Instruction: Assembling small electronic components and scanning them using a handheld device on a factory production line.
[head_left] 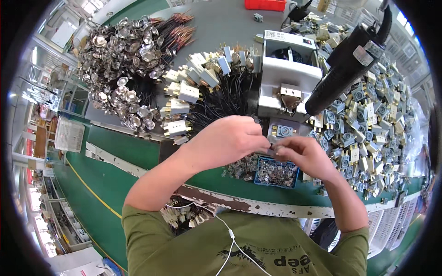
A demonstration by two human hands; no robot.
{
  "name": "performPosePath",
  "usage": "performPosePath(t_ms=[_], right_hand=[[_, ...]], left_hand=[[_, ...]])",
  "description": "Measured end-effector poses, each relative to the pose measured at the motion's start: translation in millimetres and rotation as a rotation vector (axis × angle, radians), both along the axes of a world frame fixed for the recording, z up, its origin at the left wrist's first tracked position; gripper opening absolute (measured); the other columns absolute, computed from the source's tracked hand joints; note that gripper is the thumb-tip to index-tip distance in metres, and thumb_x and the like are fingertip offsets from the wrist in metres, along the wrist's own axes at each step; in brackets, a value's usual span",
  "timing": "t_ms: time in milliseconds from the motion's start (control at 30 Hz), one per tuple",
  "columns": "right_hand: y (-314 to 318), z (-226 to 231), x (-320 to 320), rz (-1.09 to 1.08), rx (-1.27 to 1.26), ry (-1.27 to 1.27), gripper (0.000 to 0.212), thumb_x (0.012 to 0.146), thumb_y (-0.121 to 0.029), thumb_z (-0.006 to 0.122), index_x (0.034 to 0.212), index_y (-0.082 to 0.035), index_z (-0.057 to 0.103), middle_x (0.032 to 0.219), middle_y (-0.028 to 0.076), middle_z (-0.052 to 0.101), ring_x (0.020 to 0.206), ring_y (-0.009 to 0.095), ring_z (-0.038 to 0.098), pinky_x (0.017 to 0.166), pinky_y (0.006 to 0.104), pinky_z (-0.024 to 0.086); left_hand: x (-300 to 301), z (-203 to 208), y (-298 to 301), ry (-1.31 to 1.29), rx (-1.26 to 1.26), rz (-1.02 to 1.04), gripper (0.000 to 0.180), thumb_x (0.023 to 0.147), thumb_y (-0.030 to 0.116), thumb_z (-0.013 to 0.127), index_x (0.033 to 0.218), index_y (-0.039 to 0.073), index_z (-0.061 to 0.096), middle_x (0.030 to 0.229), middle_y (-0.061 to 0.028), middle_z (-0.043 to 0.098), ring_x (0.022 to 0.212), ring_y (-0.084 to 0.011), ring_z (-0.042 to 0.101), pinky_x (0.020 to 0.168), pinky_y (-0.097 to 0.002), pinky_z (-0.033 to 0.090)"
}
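Note:
My left hand (230,140) and my right hand (306,157) meet over the workbench, fingertips almost touching. Both have thumb and fingers pinched together around something small between them, mostly hidden by the fingers. Just beyond the fingertips lies a grey block with a round fitting (284,130), at the foot of a white bench machine (290,73). Below my hands is a blue tray (275,186) full of small shiny metal pieces. A heap of small springs or similar wire parts (237,169) sits to the tray's left, partly under my left hand.
Metal cup-shaped parts on wires (133,55) are piled at the far left. Grey-and-cream blocks with black wires (189,92) lie behind my left hand. Similar blocks (363,119) cover the right side. A black cylindrical tool (345,64) slants beside the machine. A red bin (265,4) stands at the back.

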State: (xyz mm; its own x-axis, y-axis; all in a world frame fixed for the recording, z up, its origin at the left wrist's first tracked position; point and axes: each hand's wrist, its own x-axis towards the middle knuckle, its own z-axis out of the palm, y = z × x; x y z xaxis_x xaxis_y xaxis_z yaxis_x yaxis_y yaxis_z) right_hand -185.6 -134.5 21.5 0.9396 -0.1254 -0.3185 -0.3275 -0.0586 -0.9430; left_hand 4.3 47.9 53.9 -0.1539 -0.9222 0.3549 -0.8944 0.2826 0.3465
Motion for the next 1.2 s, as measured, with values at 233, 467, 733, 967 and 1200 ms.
performPosePath(t_ms=[233, 467, 733, 967, 1200], right_hand=[[45.6, 2.0, 8.9, -0.609, 0.419, -0.485, 0.023, 0.109, -0.011, 0.053, 0.125, 0.004, 0.059, 0.115, 0.019, 0.071, 0.104, 0.025, 0.071, 0.095, 0.0362, 0.056], [-1.2, -4.6, -5.9, -0.222, 0.168, -0.126, 0.025, 0.108, -0.016, 0.056, 0.124, 0.003, 0.064, 0.106, 0.012, 0.071, 0.096, 0.018, 0.069, 0.085, 0.0315, 0.056], [2.6, 3.2, -22.3, -0.057, -0.143, -0.016, 0.033, 0.101, -0.009, 0.069, 0.132, 0.002, 0.064, 0.108, 0.007, 0.073, 0.097, 0.011, 0.07, 0.086, 0.0281, 0.058], [41.2, -21.5, -29.7, -0.456, -0.043, -0.357, 0.039, 0.101, 0.003, 0.063, 0.139, 0.004, 0.057, 0.117, 0.014, 0.071, 0.103, 0.017, 0.07, 0.093, 0.0305, 0.059], [5.1, 9.1, -14.7, 0.045, -0.238, 0.094, 0.034, 0.1, -0.004, 0.067, 0.134, 0.001, 0.064, 0.104, 0.008, 0.075, 0.091, 0.012, 0.072, 0.078, 0.0271, 0.058]], left_hand=[[-20.2, -41.0, -9.5, 0.646, 0.133, 0.209, 0.019, 0.088, 0.014, 0.078, 0.106, 0.006, 0.076, 0.09, -0.0122, 0.073, 0.081, -0.0279, 0.071, 0.076, -0.0354, 0.056], [-5.4, -23.2, -11.3, -0.153, 0.024, 0.056, 0.013, 0.081, 0.012, 0.068, 0.093, 0.009, 0.067, 0.084, -0.0032, 0.062, 0.085, -0.022, 0.062, 0.078, -0.0363, 0.053], [-15.6, -31.4, -9.2, -0.129, 0.02, 0.043, 0.014, 0.082, 0.013, 0.075, 0.093, 0.008, 0.068, 0.081, -0.0042, 0.055, 0.082, -0.0234, 0.058, 0.074, -0.0365, 0.048], [-27.8, -44.7, -10.0, -0.005, -0.017, 0.133, 0.019, 0.085, 0.024, 0.077, 0.086, 0.009, 0.065, 0.078, -0.0028, 0.058, 0.079, -0.0229, 0.061, 0.074, -0.0365, 0.051], [-26.1, -44.3, -13.2, -0.182, -0.033, 0.066, 0.023, 0.088, 0.027, 0.073, 0.095, 0.009, 0.059, 0.078, -0.0022, 0.06, 0.082, -0.0207, 0.064, 0.074, -0.035, 0.05]])
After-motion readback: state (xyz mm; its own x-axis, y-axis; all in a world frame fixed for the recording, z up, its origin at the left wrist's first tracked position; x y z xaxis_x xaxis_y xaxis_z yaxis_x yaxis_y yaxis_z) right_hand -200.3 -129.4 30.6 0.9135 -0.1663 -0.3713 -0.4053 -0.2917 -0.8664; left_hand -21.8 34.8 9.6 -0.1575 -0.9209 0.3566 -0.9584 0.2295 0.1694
